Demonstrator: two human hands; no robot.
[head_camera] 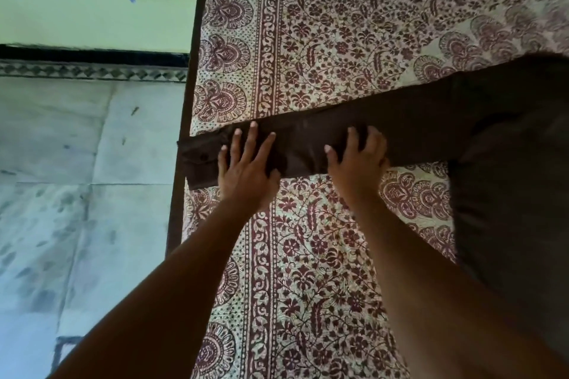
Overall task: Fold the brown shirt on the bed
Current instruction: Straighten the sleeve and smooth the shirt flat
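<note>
The brown shirt lies flat on the bed, its body at the right. One long sleeve stretches left across the patterned sheet, and its cuff hangs just over the bed's left edge. My left hand lies flat on the sleeve near the cuff, fingers straight and spread. My right hand presses on the middle of the sleeve, fingers spread and slightly bent over the cloth. Neither hand grips the fabric.
The bed's dark wooden frame edge runs down the left side of the sheet. Beyond it lie a pale tiled floor and a light green wall. Patterned sheet spreads above and below the sleeve.
</note>
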